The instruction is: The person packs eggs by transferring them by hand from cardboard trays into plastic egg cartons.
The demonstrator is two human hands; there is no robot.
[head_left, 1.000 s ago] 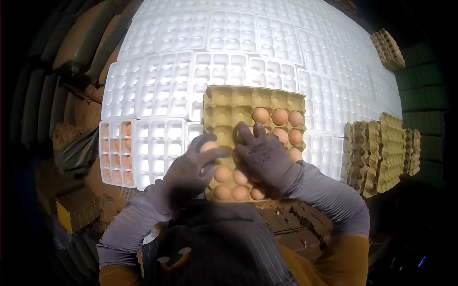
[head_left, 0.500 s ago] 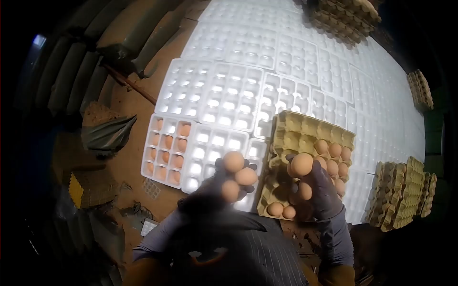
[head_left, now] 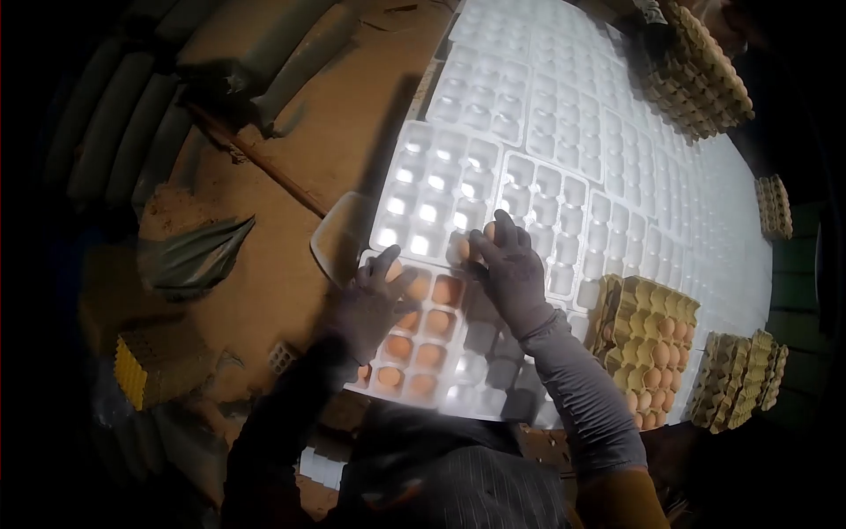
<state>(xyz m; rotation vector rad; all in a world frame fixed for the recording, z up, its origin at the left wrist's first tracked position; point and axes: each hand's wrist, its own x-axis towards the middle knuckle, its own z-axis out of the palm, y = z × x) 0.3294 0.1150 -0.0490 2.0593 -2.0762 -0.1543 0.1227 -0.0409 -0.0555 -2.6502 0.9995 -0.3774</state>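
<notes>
My left hand (head_left: pixel 364 310), in a dark glove, is over a white plastic tray (head_left: pixel 417 339) with brown eggs in its cells. Its fingers curve around an egg (head_left: pixel 394 271) at the tray's far left corner. To the right, my gloved right hand (head_left: pixel 513 269) grips eggs; one egg (head_left: pixel 490 232) shows by its fingertips and another egg (head_left: pixel 460 248) by the thumb side. That hand is above the edge where several white trays meet. A yellowish pulp carton (head_left: pixel 621 317), partly filled with eggs, lies to the right of my right forearm.
More white trays (head_left: pixel 480 84) cover the surface ahead. Stacked pulp cartons stand at the right (head_left: pixel 736 379), the far right (head_left: pixel 774 207) and the back (head_left: pixel 696 79). On the left are sacks (head_left: pixel 115 132), a wooden pole (head_left: pixel 256 159) and a yellow-edged stack (head_left: pixel 163 361) on the ground.
Both hands have moved from nearer my body and the pulp carton to the egg-filled white tray, carrying eggs. The view has shifted, so the carton now appears farther right.
</notes>
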